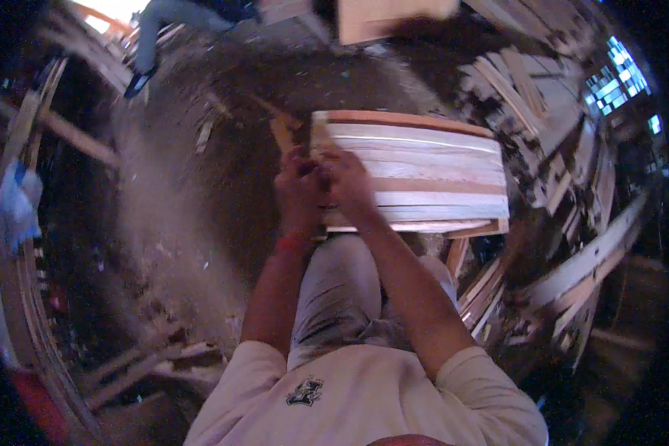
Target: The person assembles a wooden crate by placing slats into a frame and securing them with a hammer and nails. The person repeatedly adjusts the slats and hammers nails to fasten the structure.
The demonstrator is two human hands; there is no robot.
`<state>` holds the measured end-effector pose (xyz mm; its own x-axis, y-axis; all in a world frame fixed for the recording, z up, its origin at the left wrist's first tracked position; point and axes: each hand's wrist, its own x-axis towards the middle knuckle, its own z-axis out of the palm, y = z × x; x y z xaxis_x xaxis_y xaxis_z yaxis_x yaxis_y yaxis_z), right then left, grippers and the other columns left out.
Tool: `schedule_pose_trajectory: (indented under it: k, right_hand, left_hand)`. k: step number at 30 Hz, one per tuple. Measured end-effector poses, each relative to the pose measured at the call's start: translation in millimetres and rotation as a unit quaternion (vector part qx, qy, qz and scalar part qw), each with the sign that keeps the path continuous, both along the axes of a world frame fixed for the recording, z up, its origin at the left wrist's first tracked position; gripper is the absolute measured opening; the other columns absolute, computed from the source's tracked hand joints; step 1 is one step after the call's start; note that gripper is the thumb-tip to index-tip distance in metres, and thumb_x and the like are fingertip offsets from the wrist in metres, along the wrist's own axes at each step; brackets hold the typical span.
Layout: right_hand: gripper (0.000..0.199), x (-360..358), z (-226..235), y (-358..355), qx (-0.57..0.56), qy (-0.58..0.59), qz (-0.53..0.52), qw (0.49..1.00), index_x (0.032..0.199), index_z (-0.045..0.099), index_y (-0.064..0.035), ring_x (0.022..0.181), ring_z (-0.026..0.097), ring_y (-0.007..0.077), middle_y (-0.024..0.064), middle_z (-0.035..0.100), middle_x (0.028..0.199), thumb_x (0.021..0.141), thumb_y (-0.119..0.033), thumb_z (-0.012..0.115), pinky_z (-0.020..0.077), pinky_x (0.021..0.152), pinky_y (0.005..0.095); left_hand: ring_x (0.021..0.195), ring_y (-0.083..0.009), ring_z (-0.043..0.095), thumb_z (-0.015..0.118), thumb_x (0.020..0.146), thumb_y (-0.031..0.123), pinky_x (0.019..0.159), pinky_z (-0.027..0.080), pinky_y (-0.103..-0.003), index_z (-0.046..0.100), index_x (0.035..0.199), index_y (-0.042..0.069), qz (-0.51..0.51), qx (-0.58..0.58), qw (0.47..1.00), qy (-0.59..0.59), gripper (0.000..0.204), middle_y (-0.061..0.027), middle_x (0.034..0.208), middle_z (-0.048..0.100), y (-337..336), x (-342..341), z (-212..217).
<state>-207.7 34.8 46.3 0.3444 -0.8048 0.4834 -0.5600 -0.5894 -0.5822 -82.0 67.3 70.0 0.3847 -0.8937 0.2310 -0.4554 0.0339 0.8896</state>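
Note:
A box-like piece built of pale boards (431, 167), with an orange-brown strip along its far edge, lies before my knees. At its left end my right hand (349, 186) is closed, fingers curled by the end board (321, 130); blur hides what they grip. Just left of it, my left hand (299, 197) is closed too. A short orange-brown wooden piece (284, 135) juts from the far side of that fist, and a thin dark sliver reaches beyond it. The two hands nearly touch.
Brown dirt floor (178, 178) with scattered chips spreads to the left. Heaped scrap boards (513, 89) lie at the right, long planks (587, 267) nearer. A pale blue plastic bag (18, 204) hangs at far left. Another person's leg (150, 41) shows at the far left, and a wooden panel (394, 16) beyond.

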Motion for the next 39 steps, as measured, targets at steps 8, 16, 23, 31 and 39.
schedule_pose_trajectory:
  k: [8,16,23,31,39]
  right_hand:
    - [0.045,-86,52,59,-0.054,-0.097,-0.091,0.990,0.134,0.064,-0.0083,0.121,0.059,0.0392,0.0186,0.059,0.133,0.089,-0.001,0.066,0.0532,0.101,0.0440]
    - [0.037,-355,-47,281,0.313,0.038,-0.544,0.778,0.125,0.064,0.0012,0.108,0.068,0.0437,0.0257,0.068,0.117,0.094,-0.020,0.066,0.0559,0.090,0.0480]
    - [0.028,-379,-266,563,0.515,0.465,-0.089,0.715,0.092,0.079,-0.0076,0.087,0.075,0.0347,0.0152,0.077,0.095,0.089,-0.031,0.064,0.0609,0.073,0.0510]
    - [0.025,-326,-275,577,0.553,0.354,-0.192,0.729,0.104,0.074,-0.0090,0.082,0.070,0.0263,0.0125,0.075,0.096,0.093,-0.028,0.062,0.0576,0.069,0.0416]
    - [0.025,-364,-236,551,0.575,0.148,-0.375,0.712,0.116,0.069,-0.0104,0.076,0.065,0.0180,0.0097,0.073,0.096,0.097,-0.025,0.061,0.0544,0.065,0.0322]
  left_hand:
    - [0.105,-0.0292,0.066,0.074,0.090,0.012,0.090,0.057,-0.037,0.063,0.119,-0.001,-0.038,-0.095,0.995,0.007,0.034,-0.0169,0.124,0.063,-3,1,-19]
    - [0.107,-0.0299,0.067,0.072,0.091,0.005,0.089,0.055,-0.042,0.072,0.105,-0.004,-0.017,-0.118,0.959,-0.256,0.017,-0.0170,0.122,0.065,-26,30,-35]
    - [0.094,-0.0270,0.071,0.067,0.095,0.001,0.086,0.057,-0.037,0.070,0.112,-0.006,-0.076,-0.094,0.983,-0.139,0.019,-0.0186,0.102,0.074,-21,9,-45]
    - [0.098,-0.0244,0.068,0.065,0.097,0.004,0.089,0.055,-0.038,0.071,0.112,-0.003,-0.066,-0.158,0.973,-0.156,0.017,-0.0134,0.110,0.073,-13,18,-44]
    - [0.088,-0.0295,0.067,0.072,0.088,0.001,0.080,0.054,-0.039,0.070,0.099,0.001,-0.024,-0.156,0.981,-0.111,0.011,-0.0141,0.092,0.069,-10,18,-49]
